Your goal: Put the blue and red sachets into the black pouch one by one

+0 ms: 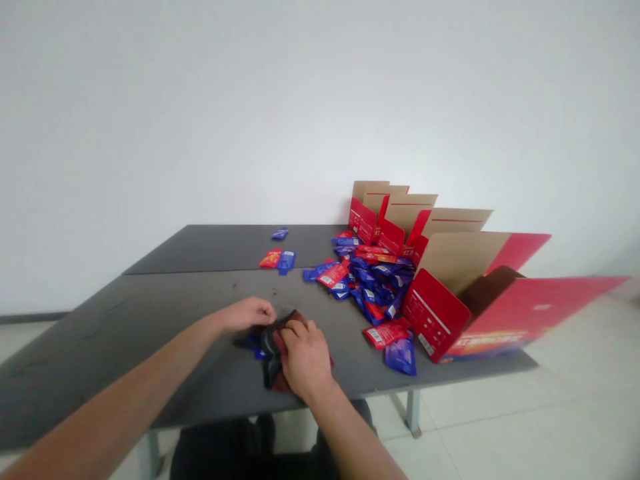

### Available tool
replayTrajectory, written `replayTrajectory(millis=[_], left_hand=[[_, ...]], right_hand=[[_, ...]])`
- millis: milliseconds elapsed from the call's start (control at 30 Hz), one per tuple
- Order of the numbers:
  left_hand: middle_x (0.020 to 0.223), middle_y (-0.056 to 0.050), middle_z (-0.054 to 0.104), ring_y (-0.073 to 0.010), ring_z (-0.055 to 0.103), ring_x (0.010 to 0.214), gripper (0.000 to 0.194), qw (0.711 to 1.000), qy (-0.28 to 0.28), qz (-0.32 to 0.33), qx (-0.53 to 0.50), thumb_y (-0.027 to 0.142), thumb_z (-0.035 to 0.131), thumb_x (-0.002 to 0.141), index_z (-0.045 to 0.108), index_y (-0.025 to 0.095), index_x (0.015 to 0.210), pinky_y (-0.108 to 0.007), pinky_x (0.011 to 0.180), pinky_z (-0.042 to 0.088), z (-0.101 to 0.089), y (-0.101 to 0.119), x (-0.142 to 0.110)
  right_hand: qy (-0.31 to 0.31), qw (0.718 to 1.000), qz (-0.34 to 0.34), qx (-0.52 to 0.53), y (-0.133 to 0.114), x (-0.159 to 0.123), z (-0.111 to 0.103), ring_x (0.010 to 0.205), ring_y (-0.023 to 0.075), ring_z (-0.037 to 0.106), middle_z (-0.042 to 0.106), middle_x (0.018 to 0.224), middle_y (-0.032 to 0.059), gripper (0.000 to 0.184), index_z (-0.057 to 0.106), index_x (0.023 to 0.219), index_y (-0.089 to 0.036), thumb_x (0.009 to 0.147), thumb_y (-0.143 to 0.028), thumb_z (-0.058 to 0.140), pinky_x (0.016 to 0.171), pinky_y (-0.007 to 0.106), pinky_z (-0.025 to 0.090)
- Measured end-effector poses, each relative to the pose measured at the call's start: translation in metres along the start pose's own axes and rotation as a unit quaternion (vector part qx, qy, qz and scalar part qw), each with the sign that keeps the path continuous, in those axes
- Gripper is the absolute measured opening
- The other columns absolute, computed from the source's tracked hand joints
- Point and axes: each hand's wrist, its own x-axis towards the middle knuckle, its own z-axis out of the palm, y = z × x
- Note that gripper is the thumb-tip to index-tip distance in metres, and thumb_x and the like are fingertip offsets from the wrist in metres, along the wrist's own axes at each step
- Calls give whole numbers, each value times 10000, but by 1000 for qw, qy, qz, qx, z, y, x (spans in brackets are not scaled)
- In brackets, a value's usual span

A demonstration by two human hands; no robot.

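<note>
My left hand (249, 313) and my right hand (303, 357) meet near the front edge of the grey table (150, 320). Both are closed on a dark red pouch (277, 347) that lies on the tabletop. Blue packets (260, 341) stick out under the pouch between my hands. The right hand covers most of the pouch, so what is inside is hidden. A heap of red and blue packets (367, 277) lies to the right, a short reach from my right hand.
An open red cardboard box (470, 310) lies on its side at the table's right end, with more open red boxes (395, 220) behind it. Loose packets (278, 259) lie farther back. A white wall stands behind; tiled floor lies to the right.
</note>
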Motion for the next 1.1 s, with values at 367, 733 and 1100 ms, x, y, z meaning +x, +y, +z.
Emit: replayTrajectory(millis=[367,733,1100], left_hand=[[1319,-84,683,-299,622,1248,312,975,175,105,93,406,694,866,770,266,1134,-407,1156,435,53,-28,-60],[1287,-82,728,-306,646,1207,292,940,240,121,210,293,670,880,767,268,1153,-455,1090,501,76,-25,-66],[1308,-72,724,-298,660,1212,311,933,251,116,230,401,682,917,770,274,1188,-461,1092,511,80,-32,-66]], right_hand=[[-41,990,83,-105,14,16,-12,1005,244,581,703,1076,106,350,746,967,-208,1084,-349,448,822,342,450],[-51,992,47,-101,-12,9,5,1042,260,568,703,1071,89,322,727,976,-218,1070,-360,453,817,339,464],[-28,987,65,-142,1,19,-19,1066,273,555,697,1116,101,285,734,1017,-224,1050,-349,480,846,362,455]])
